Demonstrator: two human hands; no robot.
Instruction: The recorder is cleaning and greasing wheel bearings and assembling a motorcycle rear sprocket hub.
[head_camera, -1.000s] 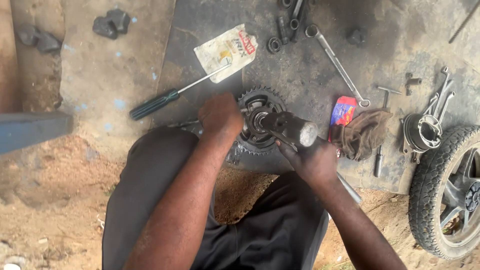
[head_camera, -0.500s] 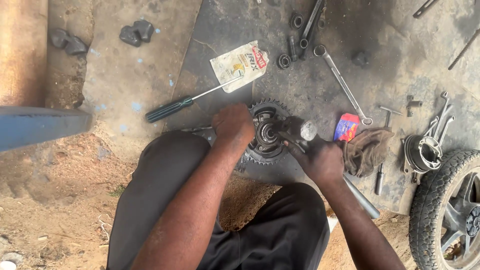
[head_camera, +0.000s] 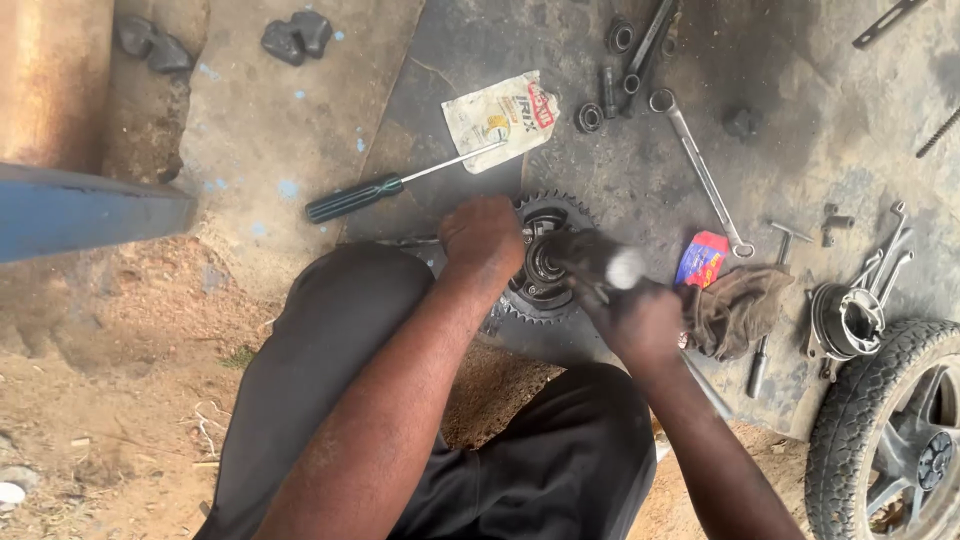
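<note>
Sprocket teeth (head_camera: 545, 205) ring a dark hub that lies flat on the oily metal sheet (head_camera: 800, 90), directly under both hands. The left hand (head_camera: 482, 238) is pressed down on the near-left side of the sprocket, fingers curled over its rim, its grip closed on the part. The right hand (head_camera: 640, 322) is closed around the handle of a dark cylindrical tool (head_camera: 590, 258), whose pale round end points up toward the camera while its other end sits against the bearing seat at the hub's centre.

Just right of the right hand's grip lies a crumpled brown rag (head_camera: 735, 305), and touching the rag's upper-left edge is a small red and blue packet (head_camera: 702, 258). Beyond these, a long ring spanner (head_camera: 700, 170) runs diagonally away from the hands. Farther right sit a round metal engine part (head_camera: 845, 322) with a few small bent tools beside it, and a motorcycle tyre (head_camera: 880, 420) at the lower right edge.

Above the left hand's grip, a screwdriver with a dark green handle (head_camera: 355, 197) lies across the edge of the sheet, its shaft reaching a flattened white sachet (head_camera: 500, 118). Small bearings and sockets (head_camera: 590, 118) are scattered just right of the sachet. The person's dark trousers (head_camera: 330, 350) fill the space below the hands, over sandy ground.
</note>
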